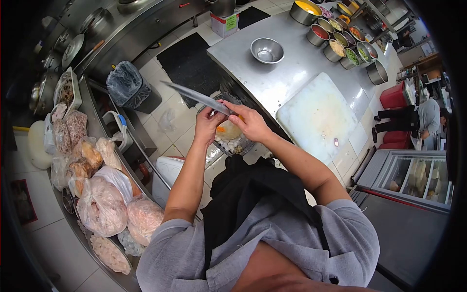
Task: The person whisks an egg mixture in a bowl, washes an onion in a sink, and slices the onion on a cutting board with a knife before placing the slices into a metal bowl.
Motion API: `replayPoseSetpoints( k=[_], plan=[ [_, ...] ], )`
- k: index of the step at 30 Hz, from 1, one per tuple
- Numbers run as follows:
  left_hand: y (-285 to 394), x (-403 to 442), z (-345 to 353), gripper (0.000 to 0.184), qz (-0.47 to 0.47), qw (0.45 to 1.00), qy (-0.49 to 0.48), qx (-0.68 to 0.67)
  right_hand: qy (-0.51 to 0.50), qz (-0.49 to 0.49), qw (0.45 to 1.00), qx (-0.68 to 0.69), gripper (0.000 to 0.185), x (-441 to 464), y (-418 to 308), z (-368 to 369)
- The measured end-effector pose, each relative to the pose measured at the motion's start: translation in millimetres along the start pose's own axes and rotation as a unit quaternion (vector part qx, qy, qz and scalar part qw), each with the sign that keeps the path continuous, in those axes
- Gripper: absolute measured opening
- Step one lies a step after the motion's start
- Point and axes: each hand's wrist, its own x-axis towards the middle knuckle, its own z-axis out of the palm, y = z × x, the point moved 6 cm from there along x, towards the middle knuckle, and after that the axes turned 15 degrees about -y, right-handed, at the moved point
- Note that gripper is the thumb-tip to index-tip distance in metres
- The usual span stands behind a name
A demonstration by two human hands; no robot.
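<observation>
A large kitchen knife (197, 97) is held out in front of my body, its blade pointing up and to the left. My right hand (250, 121) is closed around its handle end, and a bit of orange-yellow shows by the fingers. At the base of the blade, my left hand (208, 124) pinches the metal between thumb and fingers. Below both hands stands a bin (242, 148) with food scraps in it, partly covered by my hands and apron. To the right, a white cutting board (318, 114) lies on the steel table (238, 51).
A steel bowl (267, 50) and several metal containers of chopped food (335, 50) stand on the table. At left are a lined trash bin (127, 85) and bagged meat (104, 199). Another person (428, 119) stands at far right, near a glass-topped fridge (413, 177).
</observation>
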Motion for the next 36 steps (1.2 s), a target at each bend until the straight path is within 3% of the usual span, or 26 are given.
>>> replayPoseSetpoints(
  k=[2, 4, 14, 16, 17, 19, 22, 25, 29, 31, 34, 35, 36],
  plan=[
    [-2.0, 0.0, 1.4, 0.048, 0.003, 1.000, -0.003, -0.004, 0.022, -0.007, 0.999, 0.023, 0.050, -0.4, 5.5, -3.6],
    [-1.0, -3.7, 5.2, 0.049, 0.028, 1.000, -0.008, -0.011, 0.024, 0.026, 0.988, 0.152, 0.046, -1.3, 14.1, -6.5],
    [5.0, -11.7, 14.1, 0.051, 0.064, 0.991, -0.086, -0.084, 0.049, 0.094, 0.974, 0.199, 0.046, 6.8, 51.1, -13.7],
    [-8.4, -10.3, 11.3, 0.050, -0.006, 0.973, -0.098, -0.207, 0.064, 0.062, 0.984, 0.153, 0.045, 8.9, 49.3, -15.5],
    [-9.7, -10.0, 8.0, 0.050, -0.005, 0.973, -0.097, -0.208, 0.063, 0.062, 0.984, 0.154, 0.045, 10.1, 50.4, -14.0],
    [-24.5, -12.2, 4.1, 0.046, -0.108, 0.968, -0.117, -0.192, 0.068, 0.098, 0.980, 0.160, 0.044, 11.4, 56.2, -10.2],
    [-28.8, -17.1, -2.5, 0.043, -0.117, 0.971, -0.140, -0.154, 0.071, 0.075, 0.983, 0.151, 0.044, 11.4, 54.9, -6.9],
    [-27.0, -23.4, -7.5, 0.037, -0.104, 0.986, -0.111, -0.073, 0.063, 0.078, 0.984, 0.148, 0.044, 10.0, 55.3, -5.3],
    [-22.5, -17.9, -13.3, 0.031, -0.046, 0.988, -0.101, -0.108, 0.032, 0.108, 0.979, 0.170, 0.046, 8.4, 62.1, 0.9],
    [-24.7, -13.9, -20.7, 0.025, -0.074, 0.994, -0.045, -0.071, -0.038, 0.126, 0.930, 0.343, 0.055, 3.8, 60.6, 16.3],
    [-20.5, -7.6, -15.0, 0.026, -0.021, 0.995, -0.031, -0.089, -0.067, 0.129, 0.900, 0.411, 0.067, -4.4, 53.3, 25.1],
    [-20.9, -4.7, -13.6, 0.026, -0.022, 0.995, -0.032, -0.090, -0.065, 0.129, 0.900, 0.411, 0.067, -4.4, 57.0, 26.9],
    [-20.0, -1.7, -12.8, 0.027, -0.014, 0.996, -0.030, -0.084, -0.059, 0.103, 0.935, 0.334, 0.070, -2.7, 56.4, 25.5]
  ],
)
